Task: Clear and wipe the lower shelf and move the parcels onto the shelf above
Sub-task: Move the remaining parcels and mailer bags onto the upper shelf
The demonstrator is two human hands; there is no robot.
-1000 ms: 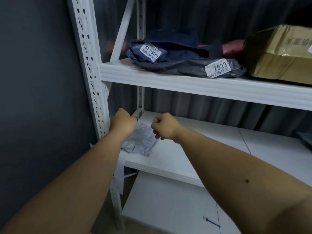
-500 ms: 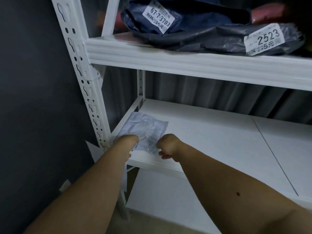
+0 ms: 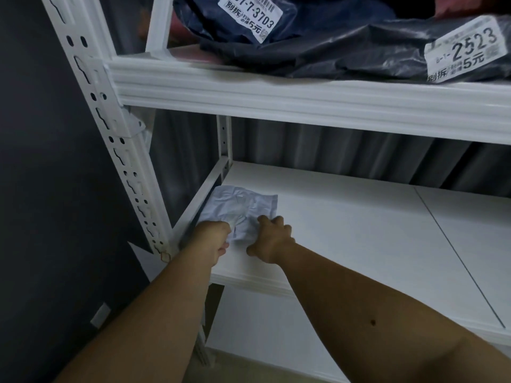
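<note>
A crumpled pale cloth (image 3: 240, 205) lies flat at the left end of the white lower shelf (image 3: 359, 233). My left hand (image 3: 214, 237) grips the cloth's near left edge with curled fingers. My right hand (image 3: 272, 239) holds its near right edge, fingers bent down onto the fabric. On the upper shelf (image 3: 304, 103) lie dark plastic parcels: one labelled 67-7-3703 (image 3: 250, 16) at left, and one labelled 2523 (image 3: 464, 51) at right.
A white perforated upright (image 3: 110, 128) stands left of the shelves against a dark wall (image 3: 41, 189). A grey curtain (image 3: 331, 153) hangs behind. Another white shelf board (image 3: 249, 322) lies below the lower one.
Both hands came down from mid-air and spread the cloth flat on the lower shelf, then shifted slightly. The view moved closer and lower.
</note>
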